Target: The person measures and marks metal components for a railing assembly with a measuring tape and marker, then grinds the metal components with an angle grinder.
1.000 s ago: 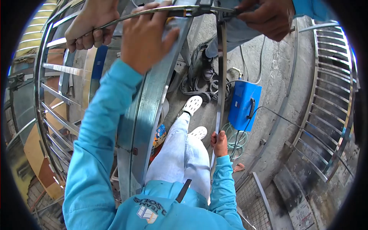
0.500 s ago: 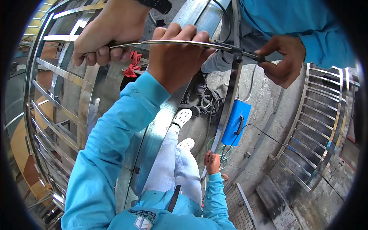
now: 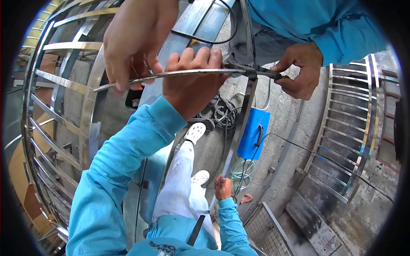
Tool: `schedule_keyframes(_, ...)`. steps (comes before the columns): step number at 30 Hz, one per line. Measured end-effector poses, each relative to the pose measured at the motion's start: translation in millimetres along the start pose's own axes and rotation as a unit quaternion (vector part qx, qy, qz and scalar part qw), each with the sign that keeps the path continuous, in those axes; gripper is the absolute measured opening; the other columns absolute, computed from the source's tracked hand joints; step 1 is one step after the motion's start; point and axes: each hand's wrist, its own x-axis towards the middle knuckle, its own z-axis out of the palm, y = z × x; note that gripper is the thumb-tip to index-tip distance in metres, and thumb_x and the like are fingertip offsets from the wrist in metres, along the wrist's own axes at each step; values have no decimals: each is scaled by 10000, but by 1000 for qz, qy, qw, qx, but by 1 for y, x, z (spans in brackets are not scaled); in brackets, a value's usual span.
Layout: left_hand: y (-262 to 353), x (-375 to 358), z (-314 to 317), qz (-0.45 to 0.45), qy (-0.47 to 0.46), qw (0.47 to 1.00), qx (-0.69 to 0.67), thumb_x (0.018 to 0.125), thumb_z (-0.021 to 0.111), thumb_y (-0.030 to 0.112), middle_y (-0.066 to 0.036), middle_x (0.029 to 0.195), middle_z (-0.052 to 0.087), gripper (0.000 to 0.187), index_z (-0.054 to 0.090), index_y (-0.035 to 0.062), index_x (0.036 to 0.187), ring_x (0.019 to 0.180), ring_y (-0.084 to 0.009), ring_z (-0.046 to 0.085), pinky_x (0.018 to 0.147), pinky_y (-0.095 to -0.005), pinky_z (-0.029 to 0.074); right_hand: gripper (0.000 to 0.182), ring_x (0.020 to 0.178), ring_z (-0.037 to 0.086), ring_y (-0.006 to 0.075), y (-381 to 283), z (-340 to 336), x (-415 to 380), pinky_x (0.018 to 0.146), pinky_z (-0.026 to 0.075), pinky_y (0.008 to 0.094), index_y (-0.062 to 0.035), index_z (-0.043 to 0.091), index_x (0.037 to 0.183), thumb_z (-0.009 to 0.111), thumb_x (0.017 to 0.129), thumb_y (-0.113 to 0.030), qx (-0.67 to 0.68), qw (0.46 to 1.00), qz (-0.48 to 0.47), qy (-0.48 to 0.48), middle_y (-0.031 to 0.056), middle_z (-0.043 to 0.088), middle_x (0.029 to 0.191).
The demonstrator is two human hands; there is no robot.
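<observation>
A thin, gently curved metal strip (image 3: 141, 79) with fine marks along its edge runs across the upper view. My left hand (image 3: 188, 85) is closed at its middle, and the strip passes in front of the fingers. Low in the middle, my right hand (image 3: 223, 188) is wrapped round the lower part of a long flat metal bar (image 3: 240, 128), which stands upright in view. The strip's right end meets this bar. There a co-worker's hand (image 3: 301, 70) pinches a dark end piece. Another person's hand (image 3: 136, 47), blurred, hovers by the strip's left end with fingers loose.
Metal railing frames (image 3: 60, 119) fill the left side, and another barred frame (image 3: 348, 123) lies at the right. A blue box with a handle (image 3: 253, 133) stands on the floor near coiled cables (image 3: 224, 113). Long metal beams (image 3: 156, 170) run beside my legs.
The other person's hand at the left has loosened from the strip, whose left end now shows free and lower, with less bend. My view has shifted slightly; both my hands keep their holds.
</observation>
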Motion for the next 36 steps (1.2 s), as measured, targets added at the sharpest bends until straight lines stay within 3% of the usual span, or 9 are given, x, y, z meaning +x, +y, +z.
schedule_keyframes(4, 3, -2, 5, -7, 25, 1000, -2, 799, 749, 389, -10, 778, 585, 269, 655, 142, 851, 726, -209, 589, 636, -397, 417, 845, 495, 406, 101, 33, 24, 7, 453, 305, 285, -81, 419, 631, 315, 813, -899, -15, 999, -10, 40, -19, 399, 567)
schedule_keyframes(6, 1, -2, 11, 8, 65, 997, -26, 813, 727, 364, -3, 727, 566, 243, 713, 133, 887, 739, -211, 592, 645, -420, 425, 939, 564, 510, 241, 37, 32, 18, 570, 413, 383, -24, 527, 688, 179, 857, -880, -112, 989, -51, 87, 72, 488, 558)
schedule_keyframes(7, 0, -2, 7, 16, 51, 997, -63, 824, 704, 340, -6, 752, 581, 207, 711, 154, 914, 770, -213, 602, 679, -439, 443, 848, 492, 430, 109, 25, 37, 22, 456, 321, 291, -79, 414, 621, 277, 834, -888, -74, 990, -69, 97, -5, 398, 547)
schedule_keyframes(9, -6, -2, 19, 70, 153, 985, -49, 820, 698, 317, -7, 773, 597, 181, 702, 159, 908, 779, -212, 601, 684, -431, 438, 852, 492, 434, 113, 31, 36, 30, 457, 327, 290, -76, 418, 625, 270, 836, -888, -45, 994, -63, 76, -3, 402, 545)
schedule_keyframes(14, -6, -9, 17, -10, 51, 995, -84, 807, 670, 269, -28, 785, 609, 124, 645, 148, 808, 784, -229, 601, 671, -405, 409, 847, 500, 434, 114, 21, 27, 39, 465, 328, 283, -75, 419, 640, 304, 825, -893, -47, 997, -48, 43, -3, 397, 558)
schedule_keyframes(18, -7, -9, 22, -11, 74, 996, -39, 747, 724, 248, 5, 711, 628, 47, 709, 208, 728, 783, -210, 629, 623, -392, 410, 845, 516, 427, 107, 27, 18, 47, 483, 330, 272, -62, 452, 720, 337, 819, -893, -2, 999, -39, 5, -3, 414, 589)
schedule_keyframes(21, -8, -8, 22, -10, 93, 995, -46, 742, 739, 234, 7, 713, 629, 47, 707, 201, 754, 783, -218, 644, 615, -400, 439, 851, 538, 442, 104, 30, 9, 61, 502, 346, 264, -49, 481, 789, 365, 813, -892, 13, 999, -38, -29, 1, 439, 617)
schedule_keyframes(26, -9, -7, 28, 6, 117, 990, -75, 739, 729, 264, 12, 720, 548, 155, 608, 167, 731, 683, -200, 548, 612, -380, 357, 876, 573, 467, 97, 23, -2, 88, 533, 371, 250, -28, 530, 905, 411, 803, -890, 33, 996, -55, -69, 6, 479, 665)
schedule_keyframes(36, -9, -7, 29, 4, 128, 989, -76, 721, 746, 236, 38, 699, 504, 125, 627, 216, 754, 669, -177, 493, 600, -370, 319, 778, 640, 524, 97, -91, 0, 152, 544, 391, 240, -1, 572, 1069, 353, 954, -738, 56, 980, -190, -27, 25, 557, 777)
